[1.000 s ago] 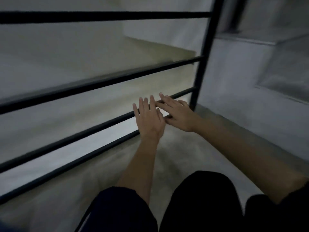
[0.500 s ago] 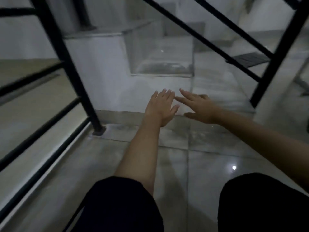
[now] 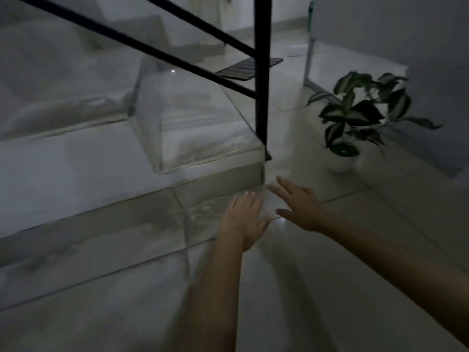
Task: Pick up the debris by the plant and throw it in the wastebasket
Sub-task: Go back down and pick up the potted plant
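A potted plant (image 3: 360, 115) with dark green and white leaves stands in a white pot (image 3: 342, 165) on the tiled floor at the right, near a wall. No debris and no wastebasket can be made out in the dim, blurred view. My left hand (image 3: 245, 217) and my right hand (image 3: 299, 203) are stretched forward side by side over the floor, fingers spread, holding nothing. The plant is beyond and to the right of my right hand.
Marble steps (image 3: 177, 138) rise at the left. A black stair railing post (image 3: 261, 72) stands at the step's corner, with slanted bars running up left. A dark floor mat (image 3: 250, 68) and a light metal frame leg (image 3: 308, 59) lie farther back.
The view has swung right, from the railing to the steps and then to the floor with the plant. Both hands stay open and extended in front.
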